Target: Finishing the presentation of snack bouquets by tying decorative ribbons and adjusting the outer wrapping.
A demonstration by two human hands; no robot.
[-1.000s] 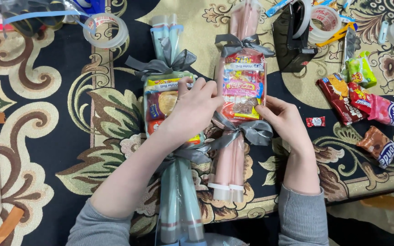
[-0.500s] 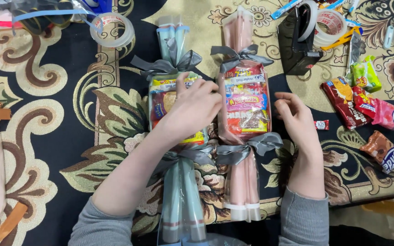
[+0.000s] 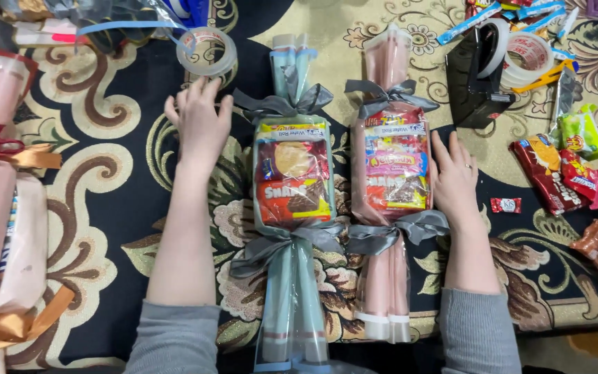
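Now both hands [image 3: 198, 125] [image 3: 455, 181] flat, empty, flanking two snack bundles [image 3: 292, 183] [image 3: 390, 166], tape roll [image 3: 206, 50] nearby

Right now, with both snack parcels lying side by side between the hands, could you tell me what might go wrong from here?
The blue parcel and the pink parcel lie close together, so their grey ribbon bows might snag if one is lifted. The right hand rests against the pink parcel and could nudge it askew. The left hand lies just below the loose tape roll and might knock it.
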